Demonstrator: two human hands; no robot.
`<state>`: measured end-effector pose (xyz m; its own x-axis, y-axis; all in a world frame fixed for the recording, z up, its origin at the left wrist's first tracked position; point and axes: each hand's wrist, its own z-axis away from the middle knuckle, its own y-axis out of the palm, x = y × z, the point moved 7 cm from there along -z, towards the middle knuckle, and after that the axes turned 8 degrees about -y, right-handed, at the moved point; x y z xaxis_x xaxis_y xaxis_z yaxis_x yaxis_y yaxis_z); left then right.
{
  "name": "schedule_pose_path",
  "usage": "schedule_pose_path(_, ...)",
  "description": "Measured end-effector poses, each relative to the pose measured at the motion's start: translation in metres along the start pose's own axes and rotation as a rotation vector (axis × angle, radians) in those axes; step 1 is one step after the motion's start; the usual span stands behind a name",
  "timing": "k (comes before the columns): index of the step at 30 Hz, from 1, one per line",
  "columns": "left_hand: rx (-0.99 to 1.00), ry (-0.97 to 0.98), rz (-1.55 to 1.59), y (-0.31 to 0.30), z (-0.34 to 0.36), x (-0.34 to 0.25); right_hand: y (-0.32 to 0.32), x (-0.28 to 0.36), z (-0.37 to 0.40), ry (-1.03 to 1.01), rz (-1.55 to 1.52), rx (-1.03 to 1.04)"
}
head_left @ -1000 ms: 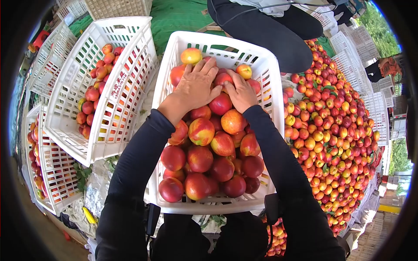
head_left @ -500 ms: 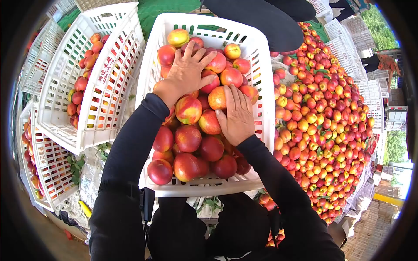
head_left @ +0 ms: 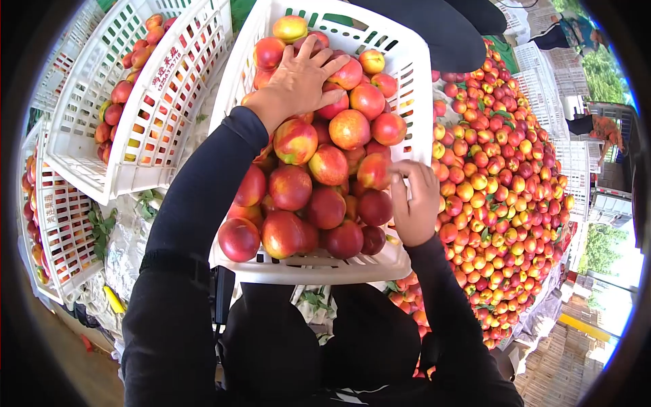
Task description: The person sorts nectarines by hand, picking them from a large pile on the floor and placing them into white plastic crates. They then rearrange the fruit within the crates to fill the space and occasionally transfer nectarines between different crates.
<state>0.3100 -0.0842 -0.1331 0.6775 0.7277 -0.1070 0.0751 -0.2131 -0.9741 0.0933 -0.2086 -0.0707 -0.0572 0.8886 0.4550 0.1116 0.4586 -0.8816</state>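
A white plastic crate [head_left: 315,273] full of red and yellow nectarines stands before my knees. My left hand [head_left: 295,83] lies palm down on the fruit in its far half, fingers spread. My right hand [head_left: 415,202] is over the right wall, bent at the wrist, with its fingers loosely curled and the thumb apart. Its fingertips are right at the edge of a slightly blurred nectarine [head_left: 373,171]. Other nectarines, such as a large red one [head_left: 290,188], lie around it.
A big heap of nectarines [head_left: 502,197] spreads on the right. Tilted on the left is another white crate [head_left: 146,129] holding some fruit, with a further crate [head_left: 68,210] below it. A person's dark-clothed leg [head_left: 434,34] is beyond the crate.
My right hand has come off the fruit toward the crate's right wall, and its fingers have curled. A nectarine now shows beside its fingertips. My left hand stays spread on the fruit.
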Motion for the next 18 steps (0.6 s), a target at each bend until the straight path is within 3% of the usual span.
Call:
schedule_pose_path(1, -0.012, -0.005, -0.015, 0.000, -0.006, 0.003, 0.000, 0.000, 0.008, -0.005, 0.003, -0.007)
schedule_pose_path(3, -0.024, -0.002, -0.016, 0.001, -0.006, 0.003, 0.012, 0.012, 0.027, -0.163, 0.335, 0.174)
schedule_pose_path(8, -0.010, 0.001, -0.031, 0.003, -0.006, 0.004, 0.038, 0.014, 0.033, -0.135, 0.507, 0.382)
schedule_pose_path(10, -0.049, 0.008, -0.027, -0.001, -0.005, 0.003, 0.048, 0.014, 0.029, -0.230, 0.609, 0.433)
schedule_pose_path(14, 0.017, -0.025, -0.053, 0.003, -0.004, 0.005, 0.037, 0.008, 0.027, -0.201, 0.404, 0.500)
schedule_pose_path(16, -0.018, -0.006, -0.035, -0.002, -0.006, 0.002, 0.031, 0.007, 0.032, -0.256, 0.473, 0.452)
schedule_pose_path(18, 0.079, -0.023, -0.076, -0.003, -0.009, 0.003, 0.031, 0.000, 0.031, -0.215, 0.327, 0.549)
